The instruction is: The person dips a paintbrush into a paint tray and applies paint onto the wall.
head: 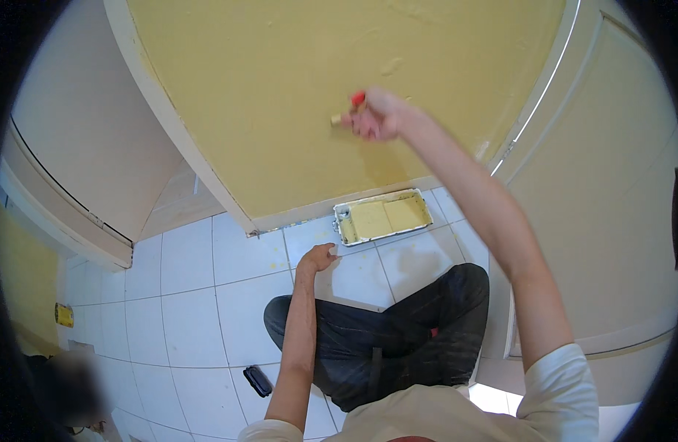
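Note:
My right hand is raised in front of the yellow wall, closed around a small paint tool with a red handle. The tool's yellowish end is at or very near the wall; blur hides its exact type and whether it touches. Low over the floor, my left hand holds nothing, its fingers apart near the left corner of the paint tray. That white-rimmed paint tray contains yellow paint and stands on the tiles against the baseboard.
A black case-like object lies on the white tiles at my left. Farther left are a yellow can and part of another person. A door stands at right, a white frame at left. Yellow drips spot the floor.

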### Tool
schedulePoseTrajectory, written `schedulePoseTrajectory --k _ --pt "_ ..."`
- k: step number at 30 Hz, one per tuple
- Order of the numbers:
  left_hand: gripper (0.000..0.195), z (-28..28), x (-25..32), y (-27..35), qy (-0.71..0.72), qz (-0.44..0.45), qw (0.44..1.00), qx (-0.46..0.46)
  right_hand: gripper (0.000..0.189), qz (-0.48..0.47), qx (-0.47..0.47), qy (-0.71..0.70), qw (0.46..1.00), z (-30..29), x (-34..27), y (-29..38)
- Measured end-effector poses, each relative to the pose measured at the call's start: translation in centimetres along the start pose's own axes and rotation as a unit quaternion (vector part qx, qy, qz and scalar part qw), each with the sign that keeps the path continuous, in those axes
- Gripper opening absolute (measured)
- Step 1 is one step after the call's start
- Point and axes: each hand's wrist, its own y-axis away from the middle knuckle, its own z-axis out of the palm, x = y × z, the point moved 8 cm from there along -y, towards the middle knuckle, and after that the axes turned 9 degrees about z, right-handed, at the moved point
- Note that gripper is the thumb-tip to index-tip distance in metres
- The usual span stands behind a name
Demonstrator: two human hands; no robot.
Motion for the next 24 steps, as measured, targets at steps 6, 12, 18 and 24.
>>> schedulePoseTrajectory --k 6,12,18,24 --pt "0.050 0.2 -1.2 1.2 -0.006 -0.011 1.000 -0.005 0.028 -0.022 -0.159 0.059 0.985 10.5 -11.2 8.4" --pt "0.050 0.2 -0.2 0.0 -0.003 -0.006 1.000 -0.007 0.027 -0.311 -0.242 0.148 0.907 17.0 -12.9 21.5" --pt "0.051 0.7 -2.1 1.3 -0.001 -0.020 1.000 -0.005 0.025 -0.426 -0.015 0.164 0.890 14.8 -9.8 15.8" --pt "0.052 0.4 -1.2 0.4 0.001 -0.001 1.000 -0.004 0.032 -0.345 0.039 0.141 0.927 5.3 -0.7 1.7"
